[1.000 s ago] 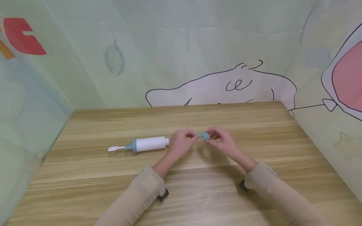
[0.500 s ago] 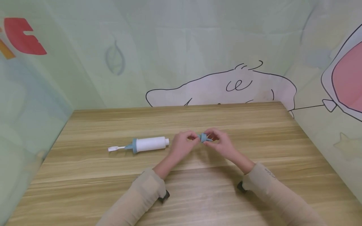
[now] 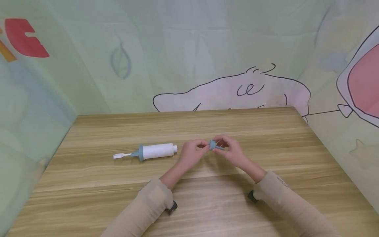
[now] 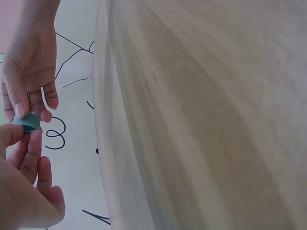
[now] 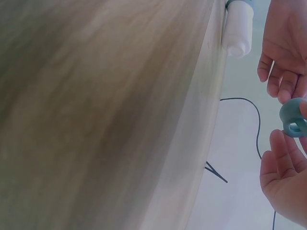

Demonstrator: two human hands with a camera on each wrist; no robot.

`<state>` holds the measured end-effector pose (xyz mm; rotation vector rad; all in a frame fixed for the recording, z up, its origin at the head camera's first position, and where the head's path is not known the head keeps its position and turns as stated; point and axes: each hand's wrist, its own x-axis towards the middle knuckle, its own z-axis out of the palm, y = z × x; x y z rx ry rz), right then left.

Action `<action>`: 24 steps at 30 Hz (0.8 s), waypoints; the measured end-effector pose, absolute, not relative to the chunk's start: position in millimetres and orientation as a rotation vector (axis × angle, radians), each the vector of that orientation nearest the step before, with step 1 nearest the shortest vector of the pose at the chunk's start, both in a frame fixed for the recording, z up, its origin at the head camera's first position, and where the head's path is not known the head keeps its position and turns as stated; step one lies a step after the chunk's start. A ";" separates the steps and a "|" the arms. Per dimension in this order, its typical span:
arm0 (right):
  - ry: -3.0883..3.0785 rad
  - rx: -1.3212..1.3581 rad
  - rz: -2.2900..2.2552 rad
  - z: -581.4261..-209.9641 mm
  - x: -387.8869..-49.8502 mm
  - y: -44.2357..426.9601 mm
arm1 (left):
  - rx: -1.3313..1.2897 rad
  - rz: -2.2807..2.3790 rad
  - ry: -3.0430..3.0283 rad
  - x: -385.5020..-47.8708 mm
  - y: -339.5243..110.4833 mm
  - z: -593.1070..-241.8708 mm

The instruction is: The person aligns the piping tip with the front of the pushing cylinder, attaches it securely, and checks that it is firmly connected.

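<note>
Between my two hands, above the table, is a small blue cap-like piece with a thin stem on its right side. My left hand pinches it from the left with thumb and fingers. From the right, my right hand holds it by the rim between thumb and fingertips. In the right wrist view the blue piece looks rounded, with an opening on its lower side. The left wrist view shows fingertips of both hands on the blue piece. Its exact kind cannot be told.
Left of my hands, a white cylinder with a blue collar lies on the wooden table. A white spoon-like tip points left from it. A printed cloth backdrop stands behind the table.
The blue piece has been turned round: its stem pointed left a second ago and now points right. Both hands have come slightly closer together. The white cylinder has stayed in place.
</note>
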<state>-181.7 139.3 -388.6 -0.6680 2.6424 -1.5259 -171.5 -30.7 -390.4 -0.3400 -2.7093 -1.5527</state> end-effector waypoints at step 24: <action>2.596 -0.721 -1.595 -389.6 -180.0 141.6 | -0.518 -1.557 -2.687 -165.2 -31.4 -393.9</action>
